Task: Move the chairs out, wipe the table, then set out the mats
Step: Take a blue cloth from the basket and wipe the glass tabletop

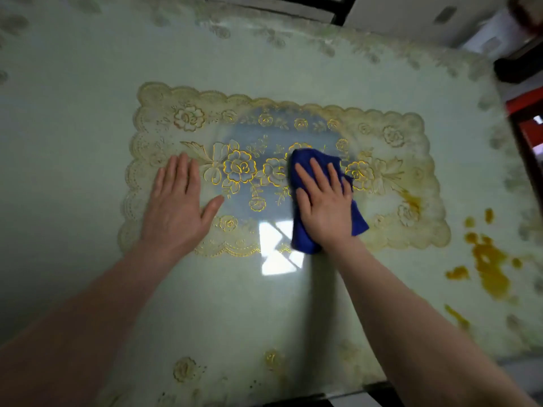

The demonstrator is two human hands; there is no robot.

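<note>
- Both our hands lay flat on the worktop (73, 118), palms down, bare forearms reaching in from about 6 o'clock.
- Our left hand (176, 201) was spread wide open with nothing in it, fingers together and thumb splayed out, pressing on the lace mat (390, 142) at its 9 o'clock side.
- Our right hand (323, 201) was also open, fingers extended, pressing a blue cloth (305, 160) onto the middle of the mat; the cloth was bunched beneath the palm and showed past the fingertips at 12 o'clock and beside the wrist at 6 o'clock.
- The mat was rectangular with a scalloped cream edge and gold rose outlines, lying flat near the centre of the glossy pale-green worktop.
- Yellow-orange stains (487, 259) spread over the worktop at about 4 o'clock from the mat, and one smear touched the mat's 3 o'clock border.
- A bright window reflection (276, 251) sat on the surface between our wrists.
- At 2 o'clock, beyond the worktop's edge, we saw something red (526, 104), too blurred to identify.
</note>
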